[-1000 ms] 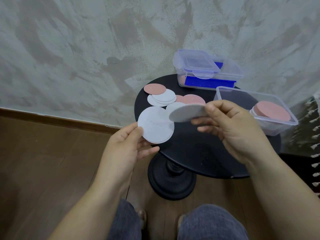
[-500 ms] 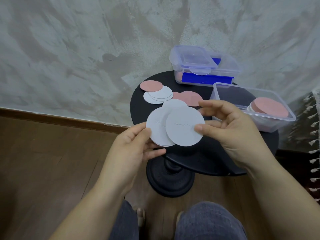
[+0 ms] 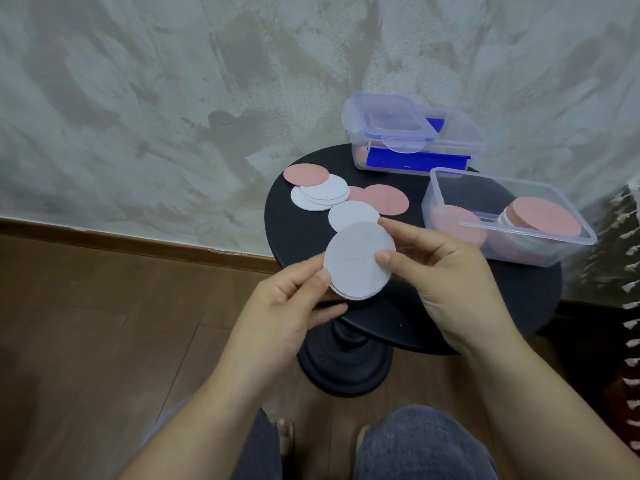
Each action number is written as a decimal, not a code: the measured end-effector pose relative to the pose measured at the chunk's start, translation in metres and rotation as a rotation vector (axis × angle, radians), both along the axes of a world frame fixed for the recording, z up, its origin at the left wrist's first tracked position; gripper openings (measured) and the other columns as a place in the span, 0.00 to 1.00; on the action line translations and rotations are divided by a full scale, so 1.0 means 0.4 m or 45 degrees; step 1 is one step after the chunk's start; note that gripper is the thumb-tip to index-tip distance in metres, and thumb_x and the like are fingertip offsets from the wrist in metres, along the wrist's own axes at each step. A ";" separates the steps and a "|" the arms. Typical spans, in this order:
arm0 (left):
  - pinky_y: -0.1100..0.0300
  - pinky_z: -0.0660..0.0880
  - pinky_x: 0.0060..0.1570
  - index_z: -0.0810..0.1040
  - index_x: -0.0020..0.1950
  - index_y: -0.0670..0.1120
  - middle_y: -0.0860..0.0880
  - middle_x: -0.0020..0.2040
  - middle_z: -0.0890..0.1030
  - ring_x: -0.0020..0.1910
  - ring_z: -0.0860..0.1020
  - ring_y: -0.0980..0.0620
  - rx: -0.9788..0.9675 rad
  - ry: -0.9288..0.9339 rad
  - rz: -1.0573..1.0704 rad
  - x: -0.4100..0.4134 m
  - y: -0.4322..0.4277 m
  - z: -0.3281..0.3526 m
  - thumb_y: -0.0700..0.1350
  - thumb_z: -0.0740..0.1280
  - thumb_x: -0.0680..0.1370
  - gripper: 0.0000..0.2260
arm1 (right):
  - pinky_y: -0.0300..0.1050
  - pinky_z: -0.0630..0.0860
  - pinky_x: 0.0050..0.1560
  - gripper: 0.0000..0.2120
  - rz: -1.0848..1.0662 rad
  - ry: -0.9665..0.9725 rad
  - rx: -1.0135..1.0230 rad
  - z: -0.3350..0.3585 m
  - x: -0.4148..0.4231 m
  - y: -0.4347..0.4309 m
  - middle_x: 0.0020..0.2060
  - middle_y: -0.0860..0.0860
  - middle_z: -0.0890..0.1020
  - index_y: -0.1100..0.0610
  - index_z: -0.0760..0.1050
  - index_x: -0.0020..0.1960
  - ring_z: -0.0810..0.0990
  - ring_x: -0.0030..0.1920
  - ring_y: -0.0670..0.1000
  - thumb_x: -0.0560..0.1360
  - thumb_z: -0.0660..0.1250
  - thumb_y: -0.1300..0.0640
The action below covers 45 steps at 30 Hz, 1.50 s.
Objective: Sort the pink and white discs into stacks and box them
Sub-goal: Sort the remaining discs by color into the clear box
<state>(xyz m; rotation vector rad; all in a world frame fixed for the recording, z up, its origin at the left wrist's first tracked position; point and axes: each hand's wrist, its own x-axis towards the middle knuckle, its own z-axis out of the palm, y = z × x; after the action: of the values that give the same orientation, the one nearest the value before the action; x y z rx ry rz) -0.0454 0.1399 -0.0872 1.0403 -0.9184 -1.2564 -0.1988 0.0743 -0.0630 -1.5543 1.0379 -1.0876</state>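
Pinching the white disc stack [image 3: 358, 263] at opposite rims, left hand [image 3: 285, 311] and right hand [image 3: 448, 275] fingers clamp it; discs appear thin, light, slippery.

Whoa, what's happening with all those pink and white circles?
A person is sorting discs at a small round black table. Both hands hold a small stack of white discs above its near edge: the left hand grips one side, the right hand pinches the other. More pink and white loose discs lie on the table. An open clear box on the right already holds a pink-topped stack, and a lidded box stands behind it.
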 end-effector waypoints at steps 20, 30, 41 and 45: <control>0.72 0.71 0.49 0.76 0.59 0.44 0.56 0.48 0.78 0.47 0.76 0.64 -0.632 -0.809 0.761 -0.044 -0.043 -0.066 0.36 0.67 0.74 0.14 | 0.43 0.78 0.56 0.19 -0.128 0.166 -0.353 -0.058 0.004 0.036 0.52 0.37 0.79 0.42 0.73 0.58 0.78 0.56 0.40 0.77 0.62 0.64; 0.70 0.71 0.47 0.76 0.59 0.43 0.57 0.46 0.75 0.44 0.74 0.63 -0.663 -0.856 0.784 -0.040 -0.040 -0.081 0.36 0.67 0.74 0.14 | 0.48 0.78 0.56 0.19 -0.207 0.105 -0.303 -0.061 -0.007 0.039 0.48 0.41 0.83 0.40 0.77 0.53 0.81 0.52 0.43 0.74 0.67 0.64; 0.73 0.71 0.48 0.80 0.55 0.51 0.58 0.46 0.79 0.46 0.76 0.66 -0.544 -0.753 0.490 -0.088 -0.105 0.044 0.38 0.69 0.74 0.13 | 0.34 0.77 0.51 0.13 -0.286 0.344 -0.406 0.066 -0.095 -0.009 0.47 0.35 0.80 0.44 0.77 0.54 0.79 0.50 0.37 0.74 0.67 0.60; 0.71 0.72 0.49 0.82 0.52 0.50 0.56 0.49 0.81 0.51 0.76 0.62 -0.501 -0.796 0.282 -0.124 -0.188 0.092 0.43 0.68 0.75 0.08 | 0.29 0.77 0.39 0.13 -0.294 0.295 -0.209 0.184 -0.186 -0.100 0.40 0.46 0.82 0.51 0.78 0.53 0.80 0.35 0.36 0.74 0.66 0.66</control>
<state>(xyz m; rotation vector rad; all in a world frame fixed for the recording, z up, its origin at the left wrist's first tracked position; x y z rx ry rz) -0.0949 0.0645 -0.0502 1.1918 -1.4115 -0.5261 -0.2731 0.0343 0.0105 -1.7549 1.3390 -1.1934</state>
